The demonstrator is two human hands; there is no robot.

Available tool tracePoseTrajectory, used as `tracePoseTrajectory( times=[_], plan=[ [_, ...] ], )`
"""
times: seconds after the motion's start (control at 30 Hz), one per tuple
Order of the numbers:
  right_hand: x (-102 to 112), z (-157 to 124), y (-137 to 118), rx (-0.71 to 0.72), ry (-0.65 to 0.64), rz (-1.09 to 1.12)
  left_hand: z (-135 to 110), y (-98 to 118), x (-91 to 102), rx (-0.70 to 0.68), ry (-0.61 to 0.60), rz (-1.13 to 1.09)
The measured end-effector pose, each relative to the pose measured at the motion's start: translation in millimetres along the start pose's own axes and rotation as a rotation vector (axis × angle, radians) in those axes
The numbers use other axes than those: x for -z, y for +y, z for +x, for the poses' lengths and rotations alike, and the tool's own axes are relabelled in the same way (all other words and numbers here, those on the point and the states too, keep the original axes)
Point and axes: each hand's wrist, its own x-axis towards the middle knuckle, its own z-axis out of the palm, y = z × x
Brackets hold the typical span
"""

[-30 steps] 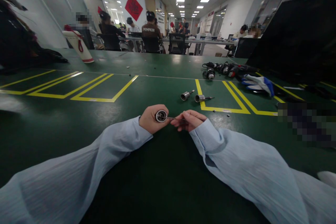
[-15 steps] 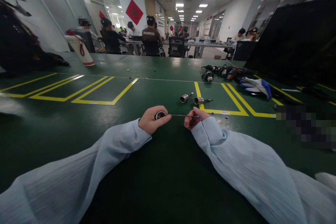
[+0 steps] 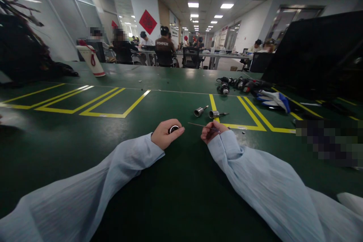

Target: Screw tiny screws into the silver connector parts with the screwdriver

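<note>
My left hand [image 3: 164,136] is closed around a round metal part with a dark hollow face [image 3: 173,129]; most of the part is hidden by the fingers. Opposite it, my right hand [image 3: 209,133] grips a screwdriver with a thin shaft [image 3: 196,124]. Its handle is mostly covered by the fingers and looks purplish. The shaft points left, its tip a short way from the left thumb. Just beyond the right hand lie two metal cup-shaped parts with thin stems, one to the left [image 3: 198,112] and one to the right [image 3: 214,114].
Small dark nut-like pieces [image 3: 243,132] lie right of my right hand. Farther back are dark tools with cables [image 3: 225,89] and a blue-and-white glove [image 3: 273,100]. A white cup-like container [image 3: 92,60] stands far left. Yellow tape lines mark the green table [image 3: 170,181]. People sit beyond.
The screwdriver's tip, earlier at the left thumb, has drawn away to the right, leaving a gap. The shaft now tilts up toward its tip. The left hand keeps its hold.
</note>
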Motion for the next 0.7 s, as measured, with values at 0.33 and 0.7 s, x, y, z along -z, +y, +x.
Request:
tracePoseTrajectory(
  times=[0.33, 0.7],
  plan=[
    [-21.6, -14.2, 26.1, 0.385, 0.057, -0.923, 1.8, 1.6, -12.2, 0.015, -0.066, 0.131],
    [6.3, -4.0, -13.9, 0.753, 0.231, -1.187, 33.7, 5.5, -44.3, -0.199, 0.181, 0.19]
  ],
)
